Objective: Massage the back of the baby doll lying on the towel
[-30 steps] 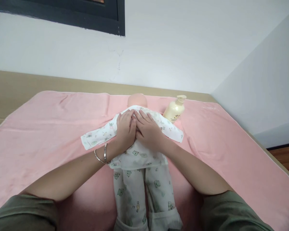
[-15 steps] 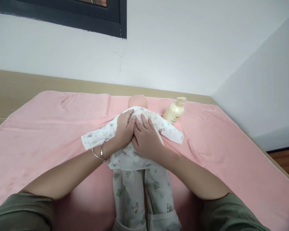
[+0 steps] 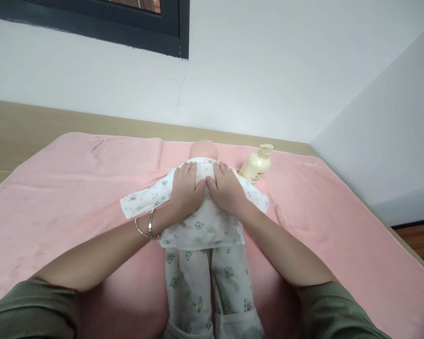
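Observation:
A baby doll (image 3: 207,230) in white printed top and trousers lies stretched out on a pink blanket (image 3: 102,188), its bare head toward the wall. My left hand (image 3: 186,190) rests flat on the left side of the doll's upper body, fingers pointing toward its head. On the right side of the upper body lies my right hand (image 3: 229,188), also flat with the fingers extended. The two thumbs come close together over the middle of the top. Neither hand grips anything. Which side of the doll faces up I cannot tell.
A cream pump bottle (image 3: 256,165) stands on the blanket, just beyond the doll's right-hand sleeve. Behind the blanket runs a wooden surface (image 3: 92,120) up to a white wall (image 3: 254,70). A dark window frame (image 3: 144,33) is at the upper left.
My right hand has shifted to the right, off the middle of the doll's top, and my hands are now side by side and farther apart. The doll and bottle stay in place.

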`<state>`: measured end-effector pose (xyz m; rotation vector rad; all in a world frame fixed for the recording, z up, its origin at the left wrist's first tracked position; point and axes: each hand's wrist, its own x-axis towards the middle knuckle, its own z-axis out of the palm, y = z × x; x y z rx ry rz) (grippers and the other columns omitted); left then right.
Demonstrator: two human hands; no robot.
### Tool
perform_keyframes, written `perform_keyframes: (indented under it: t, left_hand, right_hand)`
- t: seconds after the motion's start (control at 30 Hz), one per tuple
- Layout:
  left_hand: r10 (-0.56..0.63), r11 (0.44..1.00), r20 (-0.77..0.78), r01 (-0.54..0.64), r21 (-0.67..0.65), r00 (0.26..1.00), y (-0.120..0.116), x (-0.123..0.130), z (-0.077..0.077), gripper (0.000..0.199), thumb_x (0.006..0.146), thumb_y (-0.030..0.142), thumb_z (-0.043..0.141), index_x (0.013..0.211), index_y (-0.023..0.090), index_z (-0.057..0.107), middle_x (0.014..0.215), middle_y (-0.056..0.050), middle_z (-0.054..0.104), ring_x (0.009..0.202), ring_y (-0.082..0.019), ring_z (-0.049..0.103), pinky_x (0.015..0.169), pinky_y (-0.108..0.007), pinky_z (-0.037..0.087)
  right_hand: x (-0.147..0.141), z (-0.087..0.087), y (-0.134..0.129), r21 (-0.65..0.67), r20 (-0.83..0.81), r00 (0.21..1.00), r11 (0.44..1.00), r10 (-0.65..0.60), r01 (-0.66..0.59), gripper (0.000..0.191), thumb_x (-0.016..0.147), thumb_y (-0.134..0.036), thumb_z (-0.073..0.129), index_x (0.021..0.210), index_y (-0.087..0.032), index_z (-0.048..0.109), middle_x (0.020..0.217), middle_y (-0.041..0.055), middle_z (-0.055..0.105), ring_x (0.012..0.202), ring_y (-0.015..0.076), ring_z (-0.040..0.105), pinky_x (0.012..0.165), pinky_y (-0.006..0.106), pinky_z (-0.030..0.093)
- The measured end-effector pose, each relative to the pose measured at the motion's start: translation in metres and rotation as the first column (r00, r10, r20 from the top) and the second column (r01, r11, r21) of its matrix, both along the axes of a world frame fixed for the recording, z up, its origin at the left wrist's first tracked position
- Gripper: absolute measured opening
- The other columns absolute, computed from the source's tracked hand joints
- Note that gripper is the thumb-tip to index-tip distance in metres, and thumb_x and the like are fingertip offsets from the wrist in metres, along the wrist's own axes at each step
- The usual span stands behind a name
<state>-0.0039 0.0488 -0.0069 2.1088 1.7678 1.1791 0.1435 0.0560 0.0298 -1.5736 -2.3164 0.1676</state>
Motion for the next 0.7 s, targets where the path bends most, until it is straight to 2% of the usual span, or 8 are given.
perform_keyframes:
  t: [0.07, 0.17, 0.23, 0.33, 0.43, 0.5, 0.6, 0.7]
  left_hand:
    - [-0.029, 0.999, 0.024, 0.029, -0.021, 0.999, 0.013, -0.007, 0.005, 0.043, 0.09, 0.028, 0.041, 0.125, 0.013, 0.061, 0.131, -0.018, 0.064, 0.129, -0.033, 0.055, 0.118, -0.057, 0.037]
    - [-0.041, 0.998, 0.022, 0.042, -0.054, 0.999, 0.021, -0.012, 0.012, 0.044, 0.092, 0.029, 0.037, 0.123, 0.01, 0.062, 0.135, -0.019, 0.061, 0.129, -0.032, 0.054, 0.116, -0.052, 0.04]
    - [-0.043, 0.997, -0.048, 0.04, -0.061, 0.998, 0.016, -0.01, 0.014, 0.045, 0.093, 0.028, 0.035, 0.122, 0.007, 0.062, 0.134, -0.022, 0.06, 0.131, -0.035, 0.053, 0.116, -0.054, 0.039]
    - [-0.069, 0.997, -0.164, 0.072, 0.007, 0.984, -0.003, 0.0, 0.012, 0.044, 0.095, 0.026, 0.033, 0.124, 0.008, 0.06, 0.13, -0.022, 0.062, 0.132, -0.037, 0.052, 0.115, -0.057, 0.037]
    - [-0.089, 0.99, -0.211, 0.109, 0.088, 0.973, -0.019, 0.007, 0.009, 0.045, 0.096, 0.025, 0.035, 0.133, 0.009, 0.054, 0.14, -0.021, 0.056, 0.138, -0.037, 0.046, 0.117, -0.057, 0.036]
    - [-0.102, 0.988, -0.206, 0.124, 0.097, 0.973, -0.02, 0.008, 0.01, 0.046, 0.095, 0.025, 0.035, 0.133, 0.008, 0.054, 0.141, -0.022, 0.055, 0.137, -0.036, 0.046, 0.116, -0.056, 0.037]
    - [-0.08, 0.995, -0.149, 0.087, 0.042, 0.986, -0.006, 0.0, 0.014, 0.042, 0.092, 0.027, 0.037, 0.123, 0.008, 0.058, 0.128, -0.023, 0.062, 0.125, -0.036, 0.055, 0.11, -0.056, 0.043]
    - [-0.002, 0.995, -0.069, -0.004, -0.095, 0.998, 0.011, -0.01, 0.02, 0.036, 0.091, 0.032, 0.037, 0.109, 0.011, 0.06, 0.108, -0.02, 0.067, 0.104, -0.035, 0.062, 0.097, -0.055, 0.051]
  right_hand:
    - [-0.006, 0.002, -0.017, 0.085, 0.069, 0.997, 0.996, 0.029, -0.035, 0.062, 0.102, -0.034, 0.034, 0.148, 0.006, 0.04, 0.152, 0.0323, 0.045, 0.146, 0.041, 0.039, 0.121, 0.056, 0.03]
    - [-0.009, 0.004, -0.029, 0.18, 0.122, 0.989, 0.977, 0.089, -0.11, 0.057, 0.102, -0.031, 0.033, 0.146, 0.002, 0.045, 0.148, 0.0309, 0.05, 0.143, 0.0401, 0.043, 0.12, 0.056, 0.032]
    - [-0.006, 0.004, -0.022, 0.159, 0.099, 0.989, 0.979, 0.111, -0.126, 0.055, 0.101, -0.029, 0.031, 0.144, 0.001, 0.047, 0.148, 0.0287, 0.051, 0.142, 0.0376, 0.044, 0.119, 0.054, 0.035]
    - [0.003, 0.004, 0.004, 0.059, 0.0, 0.997, 0.995, 0.076, -0.076, 0.053, 0.1, -0.029, 0.03, 0.139, 0.001, 0.051, 0.145, 0.0256, 0.055, 0.139, 0.0336, 0.048, 0.117, 0.048, 0.039]
    - [0.01, 0.003, 0.025, 0.015, -0.051, 0.998, 0.999, 0.041, -0.04, 0.052, 0.099, -0.035, 0.034, 0.135, -0.002, 0.053, 0.141, 0.0238, 0.059, 0.136, 0.0333, 0.051, 0.117, 0.049, 0.038]
    - [0.011, 0.004, 0.027, 0.025, -0.037, 0.998, 0.998, 0.053, -0.052, 0.05, 0.099, -0.035, 0.035, 0.132, -0.004, 0.055, 0.137, 0.0228, 0.061, 0.132, 0.0335, 0.053, 0.114, 0.05, 0.04]
    - [0.006, 0.006, 0.014, 0.072, 0.044, 0.997, 0.995, 0.061, -0.064, 0.042, 0.099, -0.03, 0.034, 0.123, -0.006, 0.06, 0.123, 0.0209, 0.068, 0.117, 0.0331, 0.06, 0.105, 0.047, 0.045]
    - [-0.001, 0.007, -0.006, 0.186, 0.153, 0.986, 0.978, 0.067, -0.096, 0.039, 0.1, -0.025, 0.032, 0.114, -0.006, 0.064, 0.112, 0.0223, 0.07, 0.111, 0.0351, 0.061, 0.101, 0.047, 0.046]
